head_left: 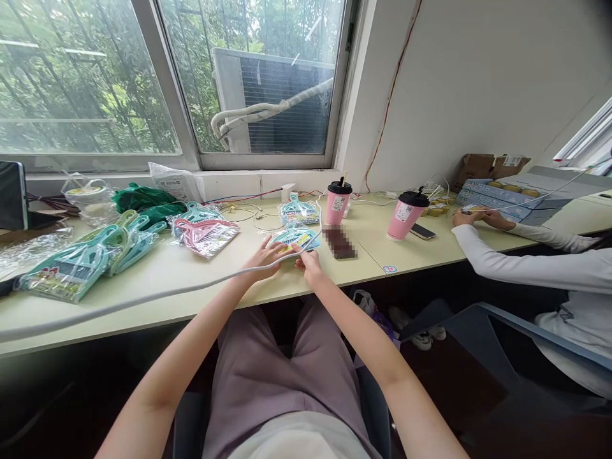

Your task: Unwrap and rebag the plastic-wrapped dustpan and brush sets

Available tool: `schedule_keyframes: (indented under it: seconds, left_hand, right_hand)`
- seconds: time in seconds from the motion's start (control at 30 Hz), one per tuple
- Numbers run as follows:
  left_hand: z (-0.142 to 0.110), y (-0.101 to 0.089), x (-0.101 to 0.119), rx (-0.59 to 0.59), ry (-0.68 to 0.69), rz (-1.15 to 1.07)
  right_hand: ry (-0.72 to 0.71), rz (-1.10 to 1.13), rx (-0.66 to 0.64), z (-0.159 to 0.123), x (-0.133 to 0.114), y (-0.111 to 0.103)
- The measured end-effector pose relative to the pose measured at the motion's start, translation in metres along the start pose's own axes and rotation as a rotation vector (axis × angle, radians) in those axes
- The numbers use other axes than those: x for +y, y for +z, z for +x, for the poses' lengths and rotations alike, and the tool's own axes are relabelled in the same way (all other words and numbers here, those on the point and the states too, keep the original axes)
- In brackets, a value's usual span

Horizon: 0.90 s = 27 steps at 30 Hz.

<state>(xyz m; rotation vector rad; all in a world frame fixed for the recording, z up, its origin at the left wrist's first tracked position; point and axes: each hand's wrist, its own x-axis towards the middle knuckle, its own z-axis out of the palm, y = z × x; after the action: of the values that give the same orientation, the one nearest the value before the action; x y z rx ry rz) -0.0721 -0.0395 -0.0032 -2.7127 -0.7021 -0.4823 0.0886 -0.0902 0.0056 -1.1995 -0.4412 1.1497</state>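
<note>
A teal dustpan-and-brush set (292, 237) in a clear wrapper lies on the table just beyond my hands. My left hand (266, 260) rests at its near left side, fingers stretched out and apart. At its near right corner my right hand (310, 262) is closed, thumb and fingers together; what they hold, if anything, is hidden. A white cable (210, 280) runs from the lower left across the view, passing over both hands. Behind lies another wrapped teal set (299, 210). Left of my hands are a wrapped pink set (205, 234) and several wrapped teal sets (71, 261).
Two pink lidded cups (336, 207) (404, 220) stand to the right, with a blurred dark rectangle (340, 241) and a phone (424, 231) near them. A green bag (146, 203) lies by the window. Further right, a person's hands (478, 217) work near blue boxes (507, 197).
</note>
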Motion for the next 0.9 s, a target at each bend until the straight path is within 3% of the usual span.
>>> schedule_keyframes:
  seconds: [0.17, 0.33, 0.5, 0.77, 0.9]
  left_hand:
    - [0.000, -0.012, 0.005, 0.031, -0.051, -0.111]
    - [0.020, -0.021, -0.001, 0.149, -0.275, -0.023]
    - [0.044, -0.016, -0.003, 0.018, -0.301, 0.224]
    - [0.064, -0.024, 0.006, -0.091, -0.386, 0.294]
    - [0.068, -0.027, 0.007, -0.116, -0.366, 0.315]
  right_hand:
    - [0.032, 0.026, 0.097, 0.008, 0.004, 0.002]
    - [-0.084, -0.080, 0.094, 0.015, 0.013, 0.000]
    - [-0.278, -0.291, -0.072, 0.015, 0.018, -0.008]
    - [-0.256, -0.331, -0.218, 0.009, 0.016, -0.009]
    - [-0.226, -0.294, -0.225, 0.011, 0.020, -0.008]
